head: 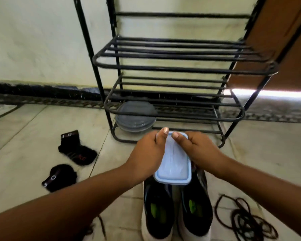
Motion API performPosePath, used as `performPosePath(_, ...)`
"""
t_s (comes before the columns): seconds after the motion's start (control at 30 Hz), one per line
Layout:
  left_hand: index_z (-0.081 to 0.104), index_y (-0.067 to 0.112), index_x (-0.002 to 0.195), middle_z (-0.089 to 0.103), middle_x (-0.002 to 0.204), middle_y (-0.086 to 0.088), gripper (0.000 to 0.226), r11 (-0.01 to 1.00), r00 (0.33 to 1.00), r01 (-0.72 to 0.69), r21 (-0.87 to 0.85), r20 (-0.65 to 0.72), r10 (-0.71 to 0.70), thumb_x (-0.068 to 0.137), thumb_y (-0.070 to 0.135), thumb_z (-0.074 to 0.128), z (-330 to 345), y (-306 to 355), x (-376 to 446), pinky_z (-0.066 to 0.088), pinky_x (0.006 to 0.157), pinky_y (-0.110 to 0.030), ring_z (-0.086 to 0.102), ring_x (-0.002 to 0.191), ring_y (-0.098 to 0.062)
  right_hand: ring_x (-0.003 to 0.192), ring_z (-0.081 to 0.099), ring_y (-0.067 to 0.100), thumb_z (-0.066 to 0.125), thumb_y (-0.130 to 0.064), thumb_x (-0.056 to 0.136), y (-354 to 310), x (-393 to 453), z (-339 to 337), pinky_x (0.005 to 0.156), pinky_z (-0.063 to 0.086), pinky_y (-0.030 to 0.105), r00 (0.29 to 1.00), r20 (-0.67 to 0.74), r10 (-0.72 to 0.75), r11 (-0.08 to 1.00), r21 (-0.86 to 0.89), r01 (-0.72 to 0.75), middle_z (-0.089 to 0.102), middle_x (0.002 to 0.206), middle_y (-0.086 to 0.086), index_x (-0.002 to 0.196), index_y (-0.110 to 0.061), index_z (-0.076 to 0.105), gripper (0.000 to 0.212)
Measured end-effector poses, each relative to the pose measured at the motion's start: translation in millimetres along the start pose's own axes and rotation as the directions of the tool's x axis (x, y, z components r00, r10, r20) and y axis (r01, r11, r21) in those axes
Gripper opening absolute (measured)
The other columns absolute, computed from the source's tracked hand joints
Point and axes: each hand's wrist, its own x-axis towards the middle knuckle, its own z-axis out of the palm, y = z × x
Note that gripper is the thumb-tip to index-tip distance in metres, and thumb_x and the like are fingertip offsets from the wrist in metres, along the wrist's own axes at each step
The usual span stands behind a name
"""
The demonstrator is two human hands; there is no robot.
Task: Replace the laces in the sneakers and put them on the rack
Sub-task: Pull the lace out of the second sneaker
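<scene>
Two black sneakers with white soles, the left sneaker (157,211) and the right sneaker (196,209), stand side by side on the floor below me, without laces. Above them I hold a small rectangular container with a pale blue lid (174,162). My left hand (148,153) grips its left side with the thumb on the far edge. My right hand (196,150) grips the right side, thumb on the lid. What is inside the container is hidden. A tangle of dark laces (245,218) lies on the floor to the right. The black metal shoe rack (181,66) stands ahead.
Two black socks (76,148) (59,177) lie on the tiled floor at the left. A stack of grey round lidded containers (135,119) sits under the rack's lowest shelf. A brown door (285,40) is at the right, a pale wall behind the rack.
</scene>
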Motion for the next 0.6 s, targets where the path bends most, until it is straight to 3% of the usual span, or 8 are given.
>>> performPosePath(0.07, 0.063, 0.0, 0.095, 0.067, 0.092, -0.015, 0.057, 0.998, 1.0, -0.027, 0.06, 0.0, 0.027, 0.098, 0.048, 0.032, 9.9, 14.7, 17.3, 0.051, 0.08, -0.046, 0.063, 0.086, -0.028, 0.047, 0.058, 0.019, 0.05, -0.044, 0.092, -10.3, 9.3, -30.5, 0.042, 0.046, 0.021, 0.989, 0.11, 0.094, 0.989, 0.101, -0.105, 0.06, 0.056, 0.002, 0.07, -0.012, 0.061, 0.04)
performPosePath(0.13, 0.058, -0.002, 0.081, 0.063, 0.081, -0.018, 0.06, 0.995, 0.998, -0.002, 0.101, 0.065, -0.005, 0.098, 0.047, 0.03, 15.3, 26.2, 35.3, 0.048, 0.068, -0.039, 0.06, 0.075, -0.03, 0.054, 0.063, 0.024, 0.053, -0.044, 0.09, -17.0, 15.4, -57.5, 0.046, 0.052, 0.029, 0.91, 0.339, 0.239, 0.945, 0.137, -0.299, 0.067, 0.077, 0.013, 0.096, -0.007, 0.064, 0.039)
performPosePath(0.2, 0.05, 0.005, 0.072, 0.053, 0.071, -0.012, 0.056, 0.993, 0.992, 0.076, 0.087, 0.091, -0.083, 0.099, 0.049, 0.027, 15.7, 40.2, 57.5, 0.039, 0.06, -0.031, 0.052, 0.066, -0.026, 0.057, 0.064, 0.025, 0.057, -0.035, 0.09, -18.0, 24.5, -75.2, 0.051, 0.054, 0.03, 0.828, 0.464, 0.315, 0.894, 0.148, -0.423, 0.066, 0.086, 0.018, 0.106, -0.004, 0.062, 0.035)
performPosePath(0.27, 0.055, 0.004, 0.093, 0.058, 0.088, -0.012, 0.052, 0.977, 0.961, 0.208, 0.048, 0.174, -0.213, 0.099, 0.049, 0.028, 22.7, 42.7, 75.9, 0.047, 0.067, -0.032, 0.056, 0.079, -0.026, 0.057, 0.064, 0.025, 0.058, -0.027, 0.091, -11.6, 40.8, -81.1, 0.052, 0.056, 0.031, 0.84, 0.41, 0.355, 0.857, 0.216, -0.467, 0.064, 0.086, 0.018, 0.108, -0.001, 0.059, 0.031)
performPosePath(0.37, 0.042, 0.006, 0.13, 0.056, 0.117, -0.016, 0.048, 0.926, 0.896, 0.372, -0.061, 0.285, -0.341, 0.098, 0.042, 0.042, 33.2, 37.6, 93.4, 0.056, 0.066, -0.034, 0.06, 0.091, -0.025, 0.061, 0.063, 0.024, 0.058, -0.024, 0.092, 4.2, 69.4, -77.2, 0.052, 0.056, 0.029, 0.887, 0.221, 0.406, 0.83, 0.317, -0.459, 0.06, 0.094, 0.017, 0.114, 0.001, 0.054, 0.034)
performPosePath(0.47, 0.041, 0.007, 0.132, 0.056, 0.114, -0.017, 0.041, 0.914, 0.908, 0.378, -0.15, 0.252, -0.335, 0.096, 0.023, 0.053, 40.7, 29.0, 110.2, 0.057, 0.07, -0.032, 0.06, 0.084, -0.022, 0.07, 0.062, 0.025, 0.061, -0.022, 0.091, 22.8, 94.4, -72.6, 0.053, 0.054, 0.029, 0.892, 0.159, 0.422, 0.815, 0.365, -0.451, 0.059, 0.098, 0.018, 0.118, 0.003, 0.053, 0.038)
performPosePath(0.6, 0.046, 0.003, 0.129, 0.057, 0.094, -0.013, 0.035, 0.831, 0.9, 0.434, -0.348, 0.206, -0.384, 0.095, 0.008, 0.054, 55.1, 24.8, 140.0, 0.056, 0.07, -0.031, 0.06, 0.07, -0.021, 0.078, 0.062, 0.028, 0.062, -0.014, 0.09, 38.4, 122.7, -79.4, 0.05, 0.054, 0.028, 0.89, 0.137, 0.434, 0.789, 0.418, -0.45, 0.056, 0.105, 0.019, 0.117, 0.002, 0.051, 0.034)
